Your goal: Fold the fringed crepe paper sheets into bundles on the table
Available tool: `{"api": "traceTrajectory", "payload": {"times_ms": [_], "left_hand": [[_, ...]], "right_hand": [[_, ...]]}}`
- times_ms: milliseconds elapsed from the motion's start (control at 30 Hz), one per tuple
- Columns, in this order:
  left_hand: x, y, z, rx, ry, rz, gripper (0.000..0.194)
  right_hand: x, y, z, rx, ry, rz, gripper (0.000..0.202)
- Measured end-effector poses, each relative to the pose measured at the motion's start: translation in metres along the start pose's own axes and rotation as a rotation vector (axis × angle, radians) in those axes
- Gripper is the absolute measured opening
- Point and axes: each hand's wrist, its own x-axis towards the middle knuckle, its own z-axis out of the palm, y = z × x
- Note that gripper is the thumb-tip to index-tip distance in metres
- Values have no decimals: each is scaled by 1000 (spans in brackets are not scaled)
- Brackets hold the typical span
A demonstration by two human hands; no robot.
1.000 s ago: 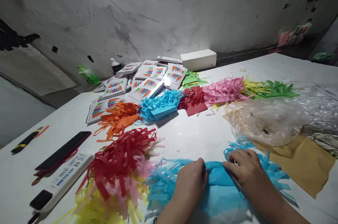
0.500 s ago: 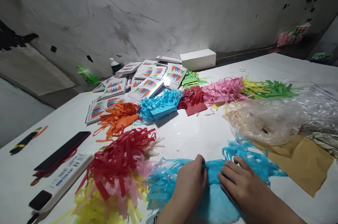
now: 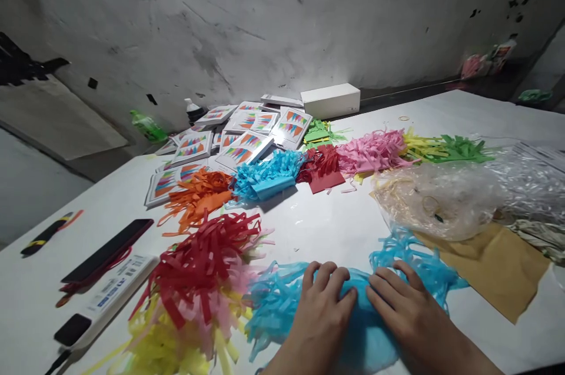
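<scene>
Blue fringed tissue paper (image 3: 366, 337) lies on the table in front of me, its cut strips spreading out left and right and a smooth part between my hands. My left hand (image 3: 318, 310) is curled over its far edge, fingers slightly apart and thumb toward the middle. Close by on the other side, my right hand (image 3: 406, 307) has its fingers bent onto the same paper; its thumb is hidden. Left of my hands, red tissue strips (image 3: 203, 263) lie over pink ones and yellow strips (image 3: 172, 339).
Behind lie orange (image 3: 200, 195), blue (image 3: 269, 175), dark red (image 3: 324, 169) and pink (image 3: 373, 151) fringed bundles. Printed packs (image 3: 247, 148) pile up beside a white box (image 3: 331, 101). Clear plastic bags (image 3: 441, 198) and brown paper (image 3: 498, 272) lie right; a power strip (image 3: 110, 295) and phone (image 3: 108, 248) left.
My left hand has gone from a tight pinch on the blue paper to fingers stretched further over its far edge. The right hand stays almost in place.
</scene>
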Motion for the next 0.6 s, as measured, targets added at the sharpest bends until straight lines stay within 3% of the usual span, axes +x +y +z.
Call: {"api": "traceTrajectory", "payload": {"times_ms": [200,367,600], "left_hand": [[-18,-1,-13,5,-187,41,13],[-18,1,-15,-109,-230,-112,14],[4,2,-29,-158,-353,-342,22]], "right_hand": [[-17,5,-1,-21,18,6,39],[-8,-3,-6,11,12,7,24],[-7,-2,-1,94,7,260,32]]}}
